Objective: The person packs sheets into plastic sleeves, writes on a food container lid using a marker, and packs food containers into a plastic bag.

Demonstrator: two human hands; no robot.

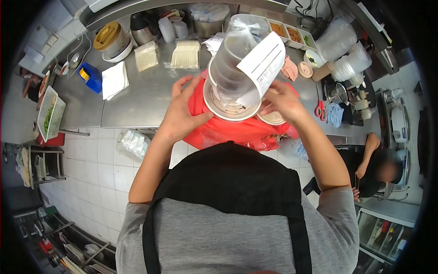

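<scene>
My left hand (181,108) has its fingers spread, at the left side of a red plastic bag (219,134). Its thumb points at a round lidded container (234,113) lying over the bag. On that container stands a tall stack of clear plastic tubs (226,68) in a knotted clear bag. A printed paper slip (263,61) hangs on the stack's right side. My right hand (284,101) is beside the slip's lower edge, fingers curled inward and partly hidden; what they hold does not show. Below it sits a second round lidded container (272,118).
Packs of wrapped utensils (185,54), white napkins (115,80) and a blue container (90,77) lie to the left. At right are red scissors (320,110), a blue cloth (335,114) and stacked clear lids (349,66). Another person (372,164) works at far right.
</scene>
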